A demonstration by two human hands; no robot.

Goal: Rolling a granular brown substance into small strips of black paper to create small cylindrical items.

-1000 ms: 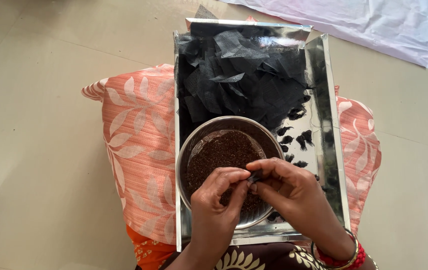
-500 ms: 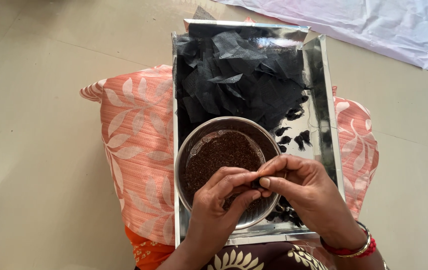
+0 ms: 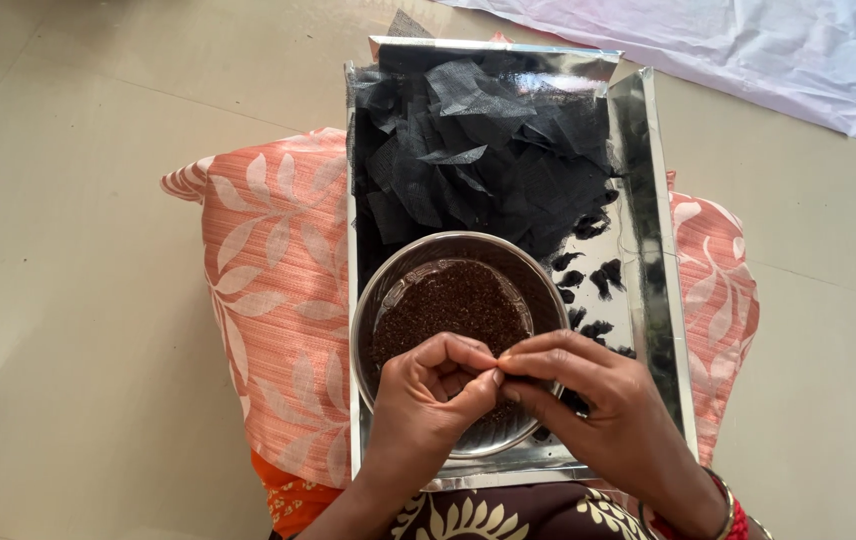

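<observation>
Two hands met over one steel bowl. The left hand was curled tight, fingers bunched and thumb pressed forward, and the right hand came in from the other side with its fingers pinched against the left thumb tip. Both sets of fingers were clenched on one spot, tip to tip. Whatever they squeezed there was too small to make out.

Directly under the fingertips sat the bowl, holding one heap of dark brown grains. The bowl rested in one shiny silver tray. Beyond the fingers, at the far end of the tray, lay one loose pile of black mesh squares, too many and too overlapped to count. Just off the right-hand fingers, beside the bowl's rim, about half a dozen small black bundles were scattered on the tray's bare foil.

One orange leaf-patterned cushion carried the tray, on the floor. One pale cloth lay far beyond the fingers, well apart. Bangles circled the right wrist.
</observation>
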